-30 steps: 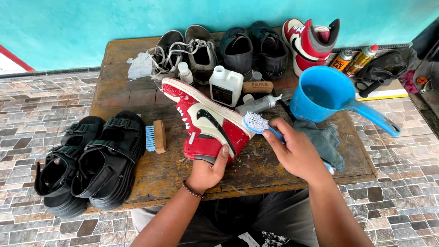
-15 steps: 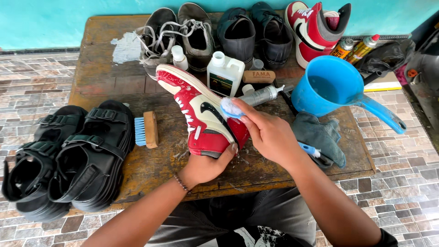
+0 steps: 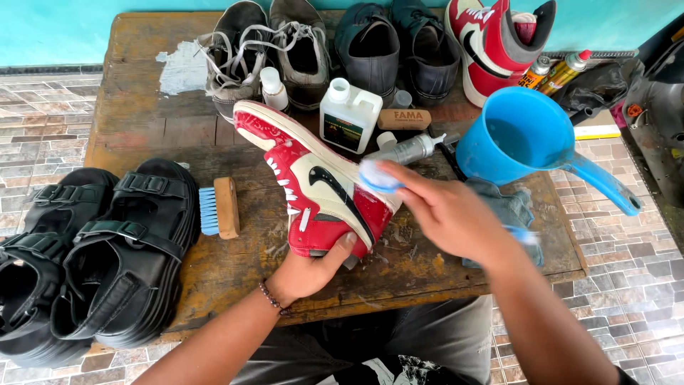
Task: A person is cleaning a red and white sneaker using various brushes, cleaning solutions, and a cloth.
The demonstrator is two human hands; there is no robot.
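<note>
Wooden table [image 3: 142, 128] on patterned tiles [image 3: 43, 135], teal wall [image 3: 78, 28].

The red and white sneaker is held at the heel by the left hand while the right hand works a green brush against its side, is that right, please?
Not quite: the brush in the right hand is blue and white, not green, as the head view shows. The rest holds: the left hand grips the red and white sneaker at its heel end while the brush head presses against its side.
</note>
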